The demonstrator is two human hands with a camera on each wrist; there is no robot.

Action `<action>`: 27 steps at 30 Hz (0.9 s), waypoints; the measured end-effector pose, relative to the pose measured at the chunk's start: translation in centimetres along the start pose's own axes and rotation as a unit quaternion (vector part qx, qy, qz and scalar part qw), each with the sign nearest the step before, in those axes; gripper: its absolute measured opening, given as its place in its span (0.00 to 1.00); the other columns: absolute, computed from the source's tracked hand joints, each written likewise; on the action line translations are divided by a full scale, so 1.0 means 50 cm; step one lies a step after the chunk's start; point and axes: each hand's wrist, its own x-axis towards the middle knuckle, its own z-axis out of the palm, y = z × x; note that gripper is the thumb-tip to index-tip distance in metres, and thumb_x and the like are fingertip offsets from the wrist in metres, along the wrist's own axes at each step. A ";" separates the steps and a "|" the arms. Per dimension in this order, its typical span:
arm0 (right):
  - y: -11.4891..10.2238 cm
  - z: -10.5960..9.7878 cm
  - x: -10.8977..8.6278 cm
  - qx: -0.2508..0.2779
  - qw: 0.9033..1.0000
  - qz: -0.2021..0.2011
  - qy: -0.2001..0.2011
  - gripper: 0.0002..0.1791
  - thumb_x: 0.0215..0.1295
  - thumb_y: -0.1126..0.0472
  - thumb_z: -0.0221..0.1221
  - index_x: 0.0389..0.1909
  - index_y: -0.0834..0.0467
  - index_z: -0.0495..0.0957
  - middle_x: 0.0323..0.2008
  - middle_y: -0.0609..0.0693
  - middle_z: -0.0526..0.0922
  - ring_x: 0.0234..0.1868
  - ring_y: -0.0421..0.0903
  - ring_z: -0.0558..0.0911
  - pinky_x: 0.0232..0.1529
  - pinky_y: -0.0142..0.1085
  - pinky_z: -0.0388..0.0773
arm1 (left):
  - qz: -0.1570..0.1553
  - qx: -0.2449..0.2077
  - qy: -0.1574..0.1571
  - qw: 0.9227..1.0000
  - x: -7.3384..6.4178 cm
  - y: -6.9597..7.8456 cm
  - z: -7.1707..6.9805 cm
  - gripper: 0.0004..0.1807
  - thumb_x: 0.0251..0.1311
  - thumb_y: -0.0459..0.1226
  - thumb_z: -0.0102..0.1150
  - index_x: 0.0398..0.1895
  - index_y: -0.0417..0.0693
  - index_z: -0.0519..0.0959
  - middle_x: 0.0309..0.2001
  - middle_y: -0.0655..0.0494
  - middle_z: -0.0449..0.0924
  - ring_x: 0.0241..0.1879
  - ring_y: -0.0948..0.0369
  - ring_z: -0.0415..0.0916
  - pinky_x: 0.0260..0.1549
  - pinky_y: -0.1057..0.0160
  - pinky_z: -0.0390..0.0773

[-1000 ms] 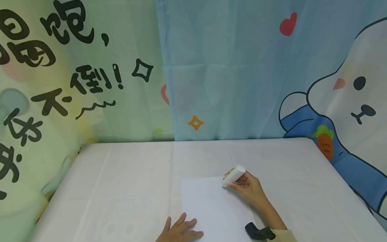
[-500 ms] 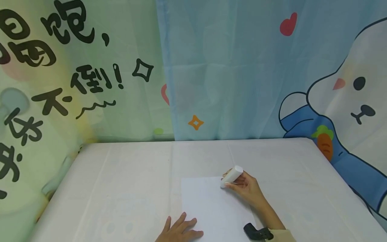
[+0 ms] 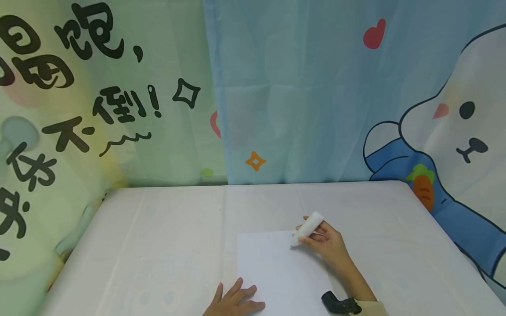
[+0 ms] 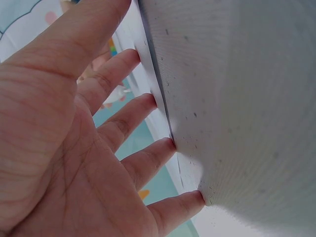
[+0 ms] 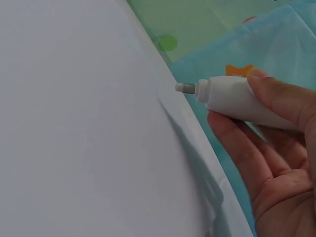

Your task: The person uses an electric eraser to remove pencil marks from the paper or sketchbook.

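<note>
My right hand [image 3: 327, 242] pinches a white electric eraser [image 3: 308, 229] between thumb and fingers over the far right part of a white paper sheet [image 3: 276, 267]. In the right wrist view, the electric eraser [image 5: 234, 96] has a short metal neck ending in a small pale tip, close over the sheet. The tip points down and left in the head view, the body slanting up to the right. My left hand [image 3: 235, 300] rests with spread fingers at the sheet's near left side. Its fingertips [image 4: 165, 144] press the sheet's edge in the left wrist view.
A white cloth covers the table [image 3: 166, 237] beneath the sheet. Behind it hangs a printed curtain [image 3: 292, 96] with a bear figure at right and dark lettering at left. A black strap [image 3: 341, 303] sits at the right wrist.
The electric eraser shifts slightly left, then back up and right, and its narrow tip now shows in the head view. My left hand stays in place on the sheet.
</note>
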 end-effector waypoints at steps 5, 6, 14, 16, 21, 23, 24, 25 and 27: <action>-0.018 -0.019 -0.002 0.024 0.994 0.109 0.008 0.37 0.62 0.75 0.60 0.68 0.76 0.53 0.51 0.66 0.79 0.43 0.32 0.83 0.43 0.27 0.79 | 0.009 0.019 0.016 1.000 -0.005 -0.004 -0.009 0.31 0.60 0.66 0.50 0.64 0.67 0.73 0.70 0.60 0.66 0.71 0.47 0.60 0.55 0.30 0.65; -0.025 -0.024 -0.004 0.014 0.991 0.133 0.006 0.38 0.63 0.73 0.59 0.70 0.75 0.51 0.53 0.69 0.78 0.42 0.32 0.83 0.42 0.28 0.80 | 0.008 0.019 0.017 1.000 -0.005 -0.004 -0.012 0.32 0.60 0.66 0.50 0.64 0.67 0.72 0.70 0.59 0.66 0.71 0.47 0.59 0.55 0.30 0.64; -0.078 -0.063 -0.056 -0.211 0.945 0.238 -0.080 0.46 0.61 0.59 0.65 0.68 0.79 0.49 0.41 0.62 0.83 0.30 0.50 0.84 0.45 0.45 0.78 | 0.015 0.027 0.020 0.999 0.006 -0.002 -0.036 0.35 0.56 0.64 0.58 0.65 0.64 0.71 0.70 0.55 0.65 0.71 0.44 0.57 0.56 0.30 0.64; -0.086 -0.068 -0.068 -0.242 0.934 0.244 -0.099 0.46 0.60 0.57 0.66 0.67 0.80 0.51 0.44 0.62 0.82 0.34 0.51 0.83 0.48 0.51 0.76 | 0.015 0.036 0.020 0.999 0.009 -0.002 -0.040 0.36 0.54 0.64 0.60 0.65 0.63 0.71 0.70 0.55 0.64 0.71 0.44 0.58 0.57 0.31 0.64; -0.087 -0.074 -0.085 -0.301 0.915 0.233 -0.135 0.47 0.60 0.55 0.65 0.63 0.84 0.53 0.40 0.56 0.79 0.43 0.53 0.81 0.50 0.56 0.75 | 0.041 0.071 0.053 0.995 0.006 -0.001 -0.045 0.37 0.52 0.65 0.61 0.63 0.60 0.74 0.65 0.56 0.68 0.66 0.47 0.64 0.56 0.38 0.70; -0.084 -0.075 -0.091 -0.315 0.911 0.225 -0.143 0.46 0.60 0.56 0.65 0.62 0.86 0.53 0.39 0.56 0.80 0.45 0.55 0.81 0.49 0.57 0.76 | 0.064 0.099 0.073 0.990 0.004 -0.005 -0.047 0.37 0.52 0.65 0.60 0.63 0.60 0.74 0.62 0.57 0.70 0.63 0.50 0.67 0.55 0.43 0.73; -0.084 -0.075 -0.095 -0.320 0.908 0.226 -0.146 0.46 0.60 0.56 0.65 0.62 0.86 0.53 0.38 0.55 0.80 0.44 0.53 0.81 0.50 0.57 0.76 | 0.077 0.113 0.082 0.987 0.003 -0.008 -0.047 0.36 0.53 0.65 0.59 0.62 0.60 0.75 0.61 0.57 0.70 0.61 0.52 0.67 0.56 0.46 0.73; -0.084 -0.077 -0.099 -0.327 0.906 0.222 -0.150 0.45 0.61 0.56 0.64 0.62 0.87 0.53 0.38 0.57 0.80 0.44 0.53 0.81 0.49 0.57 0.76 | 0.090 0.125 0.093 0.984 0.003 -0.010 -0.049 0.35 0.54 0.65 0.59 0.62 0.60 0.75 0.60 0.57 0.71 0.60 0.53 0.68 0.55 0.48 0.74; -0.088 -0.080 -0.106 -0.335 0.903 0.218 -0.159 0.44 0.63 0.57 0.62 0.61 0.88 0.52 0.38 0.60 0.80 0.42 0.52 0.80 0.47 0.54 0.78 | 0.105 0.133 0.096 0.981 0.003 -0.013 -0.054 0.32 0.57 0.63 0.56 0.62 0.60 0.75 0.60 0.57 0.72 0.58 0.54 0.69 0.55 0.50 0.74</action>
